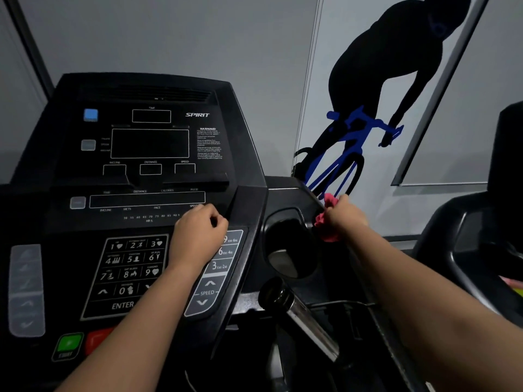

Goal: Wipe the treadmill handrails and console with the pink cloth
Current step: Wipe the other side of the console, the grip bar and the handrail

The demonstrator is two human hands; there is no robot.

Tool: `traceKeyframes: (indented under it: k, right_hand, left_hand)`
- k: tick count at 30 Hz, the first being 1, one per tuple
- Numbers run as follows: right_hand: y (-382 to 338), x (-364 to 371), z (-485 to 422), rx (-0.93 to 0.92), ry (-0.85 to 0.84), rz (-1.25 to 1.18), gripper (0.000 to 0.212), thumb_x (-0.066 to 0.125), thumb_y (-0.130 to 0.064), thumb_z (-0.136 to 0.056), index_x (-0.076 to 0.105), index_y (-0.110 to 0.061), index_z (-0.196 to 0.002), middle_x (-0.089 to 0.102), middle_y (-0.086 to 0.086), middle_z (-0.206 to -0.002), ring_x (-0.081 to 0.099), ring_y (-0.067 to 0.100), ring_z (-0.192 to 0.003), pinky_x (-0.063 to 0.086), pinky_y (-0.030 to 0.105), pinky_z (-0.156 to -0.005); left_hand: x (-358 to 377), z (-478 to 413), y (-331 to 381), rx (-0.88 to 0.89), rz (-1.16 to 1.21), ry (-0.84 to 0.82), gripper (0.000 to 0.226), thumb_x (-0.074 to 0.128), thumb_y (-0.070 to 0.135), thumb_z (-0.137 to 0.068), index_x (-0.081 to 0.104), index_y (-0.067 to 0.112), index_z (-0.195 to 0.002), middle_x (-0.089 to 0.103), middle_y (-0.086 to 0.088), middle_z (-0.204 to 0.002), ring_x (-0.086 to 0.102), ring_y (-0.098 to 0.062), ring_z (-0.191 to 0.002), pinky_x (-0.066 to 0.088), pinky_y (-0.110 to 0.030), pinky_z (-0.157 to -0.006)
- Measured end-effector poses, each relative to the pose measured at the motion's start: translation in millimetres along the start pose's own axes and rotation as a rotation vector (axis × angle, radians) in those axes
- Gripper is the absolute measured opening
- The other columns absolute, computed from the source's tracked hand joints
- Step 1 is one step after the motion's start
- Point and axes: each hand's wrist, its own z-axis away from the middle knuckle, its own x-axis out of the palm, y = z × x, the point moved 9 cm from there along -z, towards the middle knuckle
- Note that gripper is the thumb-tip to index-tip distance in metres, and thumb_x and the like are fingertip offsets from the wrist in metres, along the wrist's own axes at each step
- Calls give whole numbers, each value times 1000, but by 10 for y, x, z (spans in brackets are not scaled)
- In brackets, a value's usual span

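Pink cloth (325, 219) is bunched in the right hand (343, 215), its grip tight, wiping the rail right of the console (147, 154). Left hand (198, 236), curled and empty, rests there. Next, probably rub along the rail.

We look from head height, forward and slightly down. The console (150, 176) sits close before us, filling the left.

The console (147, 171) carries the brand "SPIRIT" (197, 114) near its upper right corner, and under it a "WARNING!" notice (208, 142) whose small print cannot be read. Small windows are labelled INCLINE, DISTANCE, SPEED; the long window has DISTANCE, CALORIES, PULSE, METS, PACE. The keypad (127, 273) shows numbers 0 to 9 and "ENTER". The right strip (215, 275) reads "6 KM/4M", "3 KM/2M", "SPEED".
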Motion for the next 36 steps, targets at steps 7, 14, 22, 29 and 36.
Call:
traceKeyframes:
  k: [7,14,22,29,36]
  right_hand:
    - [-842,259,294,-485,16,23,27,43,-33,-95,36,-23,-120,63,6,-102,67,28,-85,45,32,-64]
    - [-114,270,-52,-148,37,-10,29,36,-31,-98,35,-18,-124,62,17,-111,60,35,-100,41,38,-77]
    - [14,-36,178,-184,-23,-243,22,41,-30,-96,50,-16,-111,66,8,-96,63,24,-80,53,31,-73]
    - [-1007,-251,1641,-816,-492,-663,19,55,-14,-89,61,-31,-96,63,-17,-87,59,-8,-79,43,8,-73]
    - [-1357,112,2347,-1178,-441,-155,57,51,-64,-78,70,-12,-63,66,-5,-89,55,-4,-90,38,30,-92]
  left_hand:
    - [18,-8,8,-2,-11,-8,18,54,19,-87,56,13,-71,55,2,-76,52,-20,-75,38,-32,-66]
    - [-17,7,-11,-11,38,3,18,53,19,-87,55,14,-70,53,6,-74,51,-17,-72,33,-29,-64]
    - [3,-1,-13,-12,16,1,18,52,21,-88,58,12,-74,57,2,-80,53,-19,-76,38,-31,-67]
    - [19,20,-3,15,11,17,17,52,19,-87,56,12,-72,56,1,-79,51,-19,-77,35,-30,-69]
    - [-8,33,2,5,26,27,16,53,19,-87,56,13,-73,54,1,-80,51,-22,-77,34,-31,-67]
